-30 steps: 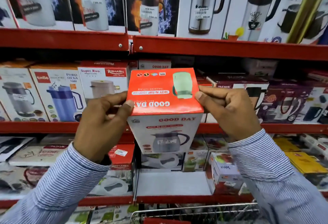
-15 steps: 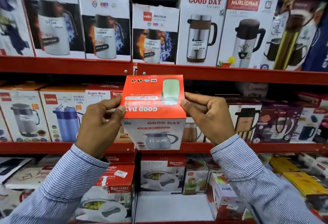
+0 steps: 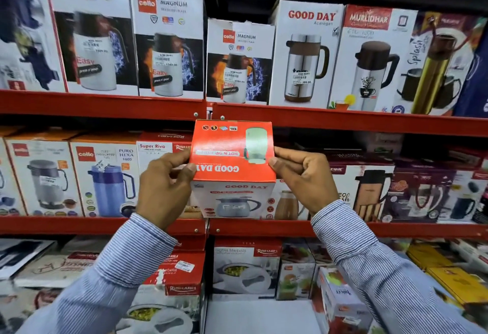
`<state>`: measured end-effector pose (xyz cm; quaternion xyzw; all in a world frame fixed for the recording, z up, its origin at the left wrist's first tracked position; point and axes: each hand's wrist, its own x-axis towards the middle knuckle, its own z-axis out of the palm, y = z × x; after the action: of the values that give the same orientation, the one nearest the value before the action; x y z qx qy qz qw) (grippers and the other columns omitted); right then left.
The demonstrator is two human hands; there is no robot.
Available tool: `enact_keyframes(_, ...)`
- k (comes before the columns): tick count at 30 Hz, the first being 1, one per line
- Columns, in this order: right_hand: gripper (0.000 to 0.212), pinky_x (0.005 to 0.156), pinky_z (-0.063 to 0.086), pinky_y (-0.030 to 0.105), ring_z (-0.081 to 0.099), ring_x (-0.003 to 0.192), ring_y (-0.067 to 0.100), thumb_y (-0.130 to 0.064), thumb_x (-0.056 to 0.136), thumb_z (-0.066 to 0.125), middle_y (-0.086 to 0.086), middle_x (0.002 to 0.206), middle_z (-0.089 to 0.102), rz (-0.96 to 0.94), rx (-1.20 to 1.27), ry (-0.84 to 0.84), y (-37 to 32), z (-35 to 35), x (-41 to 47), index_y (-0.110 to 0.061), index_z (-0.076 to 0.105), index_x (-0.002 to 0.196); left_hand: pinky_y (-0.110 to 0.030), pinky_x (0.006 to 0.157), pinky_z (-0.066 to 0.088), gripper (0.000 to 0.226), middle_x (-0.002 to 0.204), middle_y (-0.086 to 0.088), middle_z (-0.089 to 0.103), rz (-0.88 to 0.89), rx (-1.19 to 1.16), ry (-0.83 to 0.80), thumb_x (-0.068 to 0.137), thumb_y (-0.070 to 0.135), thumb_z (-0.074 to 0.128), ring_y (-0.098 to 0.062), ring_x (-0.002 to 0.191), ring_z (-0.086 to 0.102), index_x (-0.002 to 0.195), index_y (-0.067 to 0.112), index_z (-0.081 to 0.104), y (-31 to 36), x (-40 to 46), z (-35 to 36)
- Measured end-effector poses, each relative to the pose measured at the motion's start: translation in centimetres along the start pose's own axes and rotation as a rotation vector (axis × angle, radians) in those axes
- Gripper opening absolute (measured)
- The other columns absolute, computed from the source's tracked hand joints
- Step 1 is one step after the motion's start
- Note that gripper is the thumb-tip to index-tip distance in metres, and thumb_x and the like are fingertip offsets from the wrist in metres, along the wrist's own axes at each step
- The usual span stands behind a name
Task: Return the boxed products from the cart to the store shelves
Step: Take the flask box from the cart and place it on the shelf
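Both hands are closed on one boxed product: the left hand [image 3: 163, 188] pinches the left edge of the Good Day box [image 3: 233, 169] with thumb on its orange top, and the right hand [image 3: 303, 177] clamps the right edge the same way, so neither is nearer. The box is held upright in front of the middle shelf [image 3: 343, 228], its white front facing the person, its base about level with the red shelf lip, and the open slot seems to lie straight ahead, beyond it; the coming move looks like a forward push. Its top reads "GOOD DAY" and "HOT N SIP", upside down from here; the front repeats "GOOD DAY" over a kettle picture. To the left stand a Cello Puro Hexa box [image 3: 105, 177] and a Super Riva box [image 3: 155, 148]; above, Cello Magnum boxes [image 3: 169, 43], a taller Good Day carton [image 3: 306, 53] and a Murlidhar box [image 3: 372, 56].
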<state>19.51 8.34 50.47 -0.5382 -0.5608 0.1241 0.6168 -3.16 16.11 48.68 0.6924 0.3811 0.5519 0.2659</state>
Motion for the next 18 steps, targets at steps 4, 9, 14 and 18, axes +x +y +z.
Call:
enact_keyframes(4, 0.035, 0.090, 0.057, 0.034, 0.071, 0.096, 0.007, -0.022, 0.081, 0.072, 0.007, 0.105, 0.075, 0.013, -0.047, 0.000, 1.8, 0.4, 1.1, -0.013, 0.068, 0.115, -0.049, 0.091, 0.055, 0.037, 0.119, -0.004, 0.070, 0.003, 0.037, 0.005, 0.090, 0.014, 0.059, -0.023, 0.103, 0.067, 0.126, 0.019, 0.063, -0.9, 0.7, 1.4)
enact_keyframes(9, 0.036, 0.094, 0.056, 0.037, 0.070, 0.098, 0.007, -0.026, 0.081, 0.071, 0.006, 0.106, 0.075, 0.067, -0.110, -0.003, 4.3, 1.0, 3.0, -0.015, 0.068, 0.115, -0.036, 0.094, 0.051, 0.035, 0.122, -0.004, 0.067, -0.055, 0.092, -0.015, 0.092, 0.012, 0.057, -0.022, 0.107, 0.063, 0.127, 0.015, 0.061, -1.6, 1.8, 3.0)
enact_keyframes(14, 0.041, 0.101, 0.050, 0.033, 0.064, 0.113, 0.009, -0.024, 0.085, 0.066, 0.002, 0.121, 0.069, 0.112, -0.137, -0.073, 5.5, 1.6, 4.9, -0.019, 0.061, 0.126, -0.036, 0.091, 0.052, 0.036, 0.112, 0.005, 0.066, -0.080, 0.107, -0.116, 0.093, 0.020, 0.056, -0.011, 0.089, 0.062, 0.129, 0.019, 0.057, -1.9, 4.1, 4.0)
enact_keyframes(18, 0.048, 0.107, 0.043, 0.034, 0.052, 0.128, 0.011, -0.014, 0.086, 0.062, -0.002, 0.135, 0.060, 0.158, -0.111, -0.163, 6.0, 2.0, 6.6, -0.024, 0.052, 0.133, -0.047, 0.095, 0.053, 0.040, 0.109, 0.004, 0.064, -0.142, 0.093, -0.166, 0.088, 0.025, 0.063, -0.021, 0.101, 0.064, 0.126, 0.024, 0.048, -1.5, 5.3, 5.3)
